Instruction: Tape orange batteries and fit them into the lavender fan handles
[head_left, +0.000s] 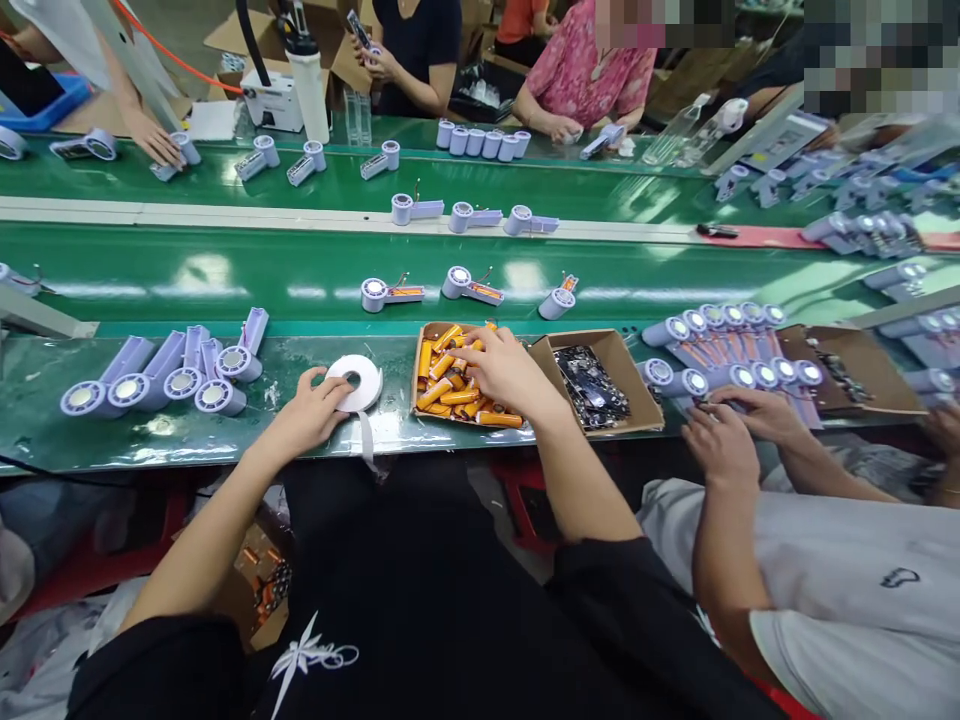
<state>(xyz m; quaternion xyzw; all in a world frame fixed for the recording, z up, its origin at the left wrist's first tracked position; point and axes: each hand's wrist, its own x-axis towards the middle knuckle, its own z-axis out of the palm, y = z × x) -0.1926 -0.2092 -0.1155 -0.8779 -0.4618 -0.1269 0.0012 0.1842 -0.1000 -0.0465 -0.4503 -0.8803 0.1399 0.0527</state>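
My left hand (311, 408) grips the edge of a roll of white tape (367, 385) lying flat near the table's front edge. The tape's loose end hangs over that edge. My right hand (506, 372) reaches into a cardboard box of orange cylindrical batteries (435, 385), fingers stretched out over the cells. Whether its fingertips touch one is hard to make out. Beside that box, to the right, stands a second cardboard box (637, 395) of small dark circuit boards (589, 385).
Several lavender fan housings (184, 382) lie to the left. More fan housings (469, 287) sit on the green conveyor belt (300, 260) ahead. At the right, a co-worker's hands (724, 435) work beside a group of housings (720, 330). Other people sit across the belt.
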